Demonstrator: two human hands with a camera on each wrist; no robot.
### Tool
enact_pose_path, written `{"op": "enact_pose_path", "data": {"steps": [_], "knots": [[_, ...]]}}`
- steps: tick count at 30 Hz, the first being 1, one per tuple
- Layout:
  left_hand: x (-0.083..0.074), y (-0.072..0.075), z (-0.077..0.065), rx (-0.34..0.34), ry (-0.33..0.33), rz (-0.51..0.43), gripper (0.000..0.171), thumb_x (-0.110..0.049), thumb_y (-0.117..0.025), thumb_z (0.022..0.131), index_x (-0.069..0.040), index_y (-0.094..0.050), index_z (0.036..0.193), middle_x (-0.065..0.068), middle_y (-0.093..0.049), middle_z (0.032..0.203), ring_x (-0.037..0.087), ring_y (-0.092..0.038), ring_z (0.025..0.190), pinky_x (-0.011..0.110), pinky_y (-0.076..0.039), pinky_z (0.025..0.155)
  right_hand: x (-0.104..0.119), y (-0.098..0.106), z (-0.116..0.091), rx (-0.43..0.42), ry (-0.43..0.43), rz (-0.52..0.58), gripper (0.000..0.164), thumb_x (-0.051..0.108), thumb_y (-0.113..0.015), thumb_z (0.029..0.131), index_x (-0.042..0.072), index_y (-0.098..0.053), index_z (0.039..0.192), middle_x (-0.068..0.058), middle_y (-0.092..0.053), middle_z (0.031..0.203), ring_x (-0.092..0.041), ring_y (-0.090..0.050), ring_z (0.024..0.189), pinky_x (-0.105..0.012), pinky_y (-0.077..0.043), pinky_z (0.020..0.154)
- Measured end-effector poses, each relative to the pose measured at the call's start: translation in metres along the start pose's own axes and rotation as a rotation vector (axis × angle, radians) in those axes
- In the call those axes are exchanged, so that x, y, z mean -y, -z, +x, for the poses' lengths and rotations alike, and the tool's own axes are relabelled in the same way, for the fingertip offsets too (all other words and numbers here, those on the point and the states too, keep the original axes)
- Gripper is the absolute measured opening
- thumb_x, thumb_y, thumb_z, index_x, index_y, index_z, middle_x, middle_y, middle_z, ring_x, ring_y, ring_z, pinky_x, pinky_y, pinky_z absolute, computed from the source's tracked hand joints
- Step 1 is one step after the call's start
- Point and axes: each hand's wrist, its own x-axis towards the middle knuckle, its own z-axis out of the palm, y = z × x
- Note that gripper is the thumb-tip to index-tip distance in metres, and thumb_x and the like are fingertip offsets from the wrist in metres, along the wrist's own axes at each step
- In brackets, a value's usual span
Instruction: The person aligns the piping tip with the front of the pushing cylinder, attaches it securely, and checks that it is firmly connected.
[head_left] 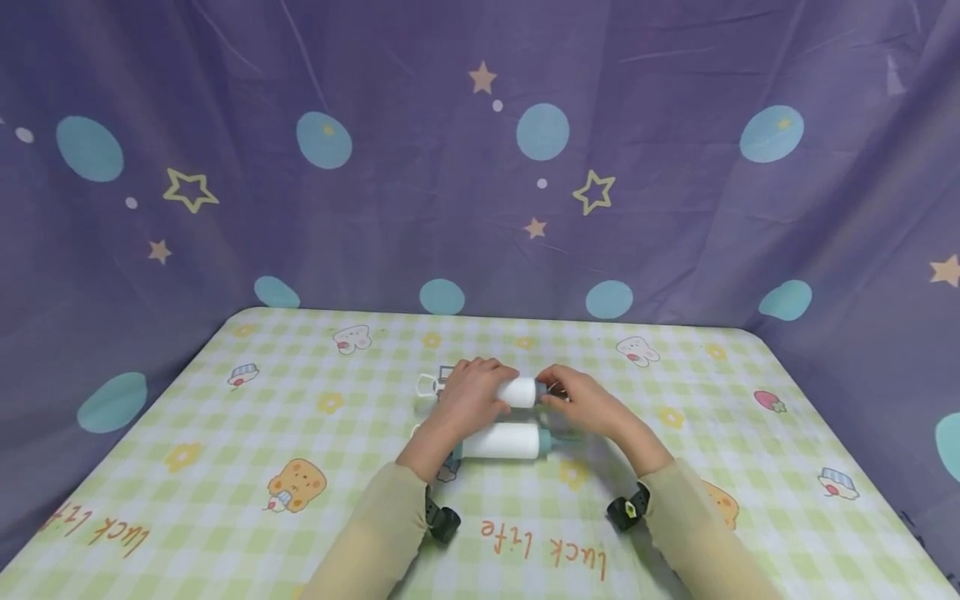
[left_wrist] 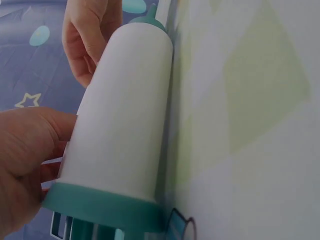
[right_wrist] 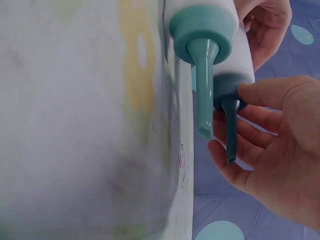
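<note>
Two hand pumps lie side by side, each with a white barrel and a slim nozzle pointing right. My left hand (head_left: 471, 396) grips the far hand pump (head_left: 517, 392) round its barrel, covering part of it. At the other end, my right hand (head_left: 591, 403) holds that pump's dark blue-green collar (right_wrist: 231, 86), thumb on one side and fingers behind the nozzle (right_wrist: 230, 130). Nearer to me, the second hand pump (head_left: 501, 442) has a lighter teal collar and nozzle (right_wrist: 203, 82). Its barrel fills much of the left wrist view. The far pump's white handle (head_left: 427, 385) sticks out left of my left hand.
A green-and-white checked cloth (head_left: 330, 450) with cartoon prints covers the table. Behind its far edge hangs a purple curtain (head_left: 420, 192) with stars and blue ovals. Both wrists wear black camera straps.
</note>
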Motion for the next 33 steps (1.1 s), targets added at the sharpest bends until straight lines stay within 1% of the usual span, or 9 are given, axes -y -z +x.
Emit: {"op": "enact_pose_path", "data": {"steps": [5,9,15,22,30,33], "knots": [[0.004,-0.005,0.004,0.009,0.020,-0.001,0.047,-0.026,-0.074,0.074,-0.018,-0.061,0.118,0.001,-0.062,0.110,0.022,-0.056,0.099,0.038,-0.041,0.086,-0.002,-0.001,0.007,0.024,0.004,-0.054,0.025,0.012,-0.056,0.089,0.002,-0.056,0.112,-0.010,-0.062,0.106,-0.023,-0.060,0.094,-0.037,-0.048,0.081],[0.005,-0.009,0.006,0.022,0.033,-0.007,0.047,-0.025,-0.075,0.072,-0.018,-0.062,0.116,0.001,-0.063,0.107,0.022,-0.058,0.096,0.038,-0.042,0.083,-0.003,-0.002,0.009,0.048,-0.005,-0.066,0.023,0.010,-0.056,0.089,0.002,-0.058,0.110,-0.009,-0.063,0.101,-0.020,-0.060,0.089,-0.034,-0.048,0.079],[0.003,-0.012,0.008,0.037,0.049,-0.006,0.047,-0.026,-0.076,0.071,-0.018,-0.062,0.115,0.001,-0.064,0.104,0.022,-0.058,0.094,0.037,-0.042,0.081,-0.006,-0.003,0.009,0.064,-0.013,-0.082,0.021,0.009,-0.056,0.088,0.002,-0.058,0.109,-0.009,-0.064,0.099,-0.021,-0.060,0.090,-0.035,-0.048,0.079],[0.002,-0.013,0.009,0.050,0.033,0.031,0.045,-0.028,-0.076,0.072,-0.019,-0.063,0.114,0.000,-0.064,0.102,0.021,-0.059,0.093,0.036,-0.043,0.080,-0.008,-0.004,0.010,0.088,-0.015,-0.105,0.021,0.008,-0.056,0.088,0.003,-0.058,0.108,-0.008,-0.063,0.098,-0.019,-0.060,0.088,-0.034,-0.048,0.078],[0.003,-0.012,0.010,0.085,0.031,0.038,0.044,-0.028,-0.074,0.074,-0.019,-0.062,0.115,0.001,-0.063,0.104,0.021,-0.059,0.093,0.037,-0.044,0.080,-0.007,-0.003,0.009,0.101,-0.019,-0.098,0.023,0.009,-0.056,0.089,0.001,-0.057,0.110,-0.010,-0.063,0.102,-0.021,-0.060,0.090,-0.034,-0.048,0.079],[0.003,-0.011,0.010,0.088,0.018,0.040,0.044,-0.028,-0.074,0.074,-0.019,-0.062,0.115,0.001,-0.063,0.104,0.021,-0.059,0.093,0.037,-0.045,0.080,-0.006,0.000,0.007,0.093,-0.034,-0.088,0.025,0.011,-0.055,0.089,0.000,-0.057,0.112,-0.011,-0.062,0.104,-0.022,-0.060,0.091,-0.035,-0.048,0.080]]}}
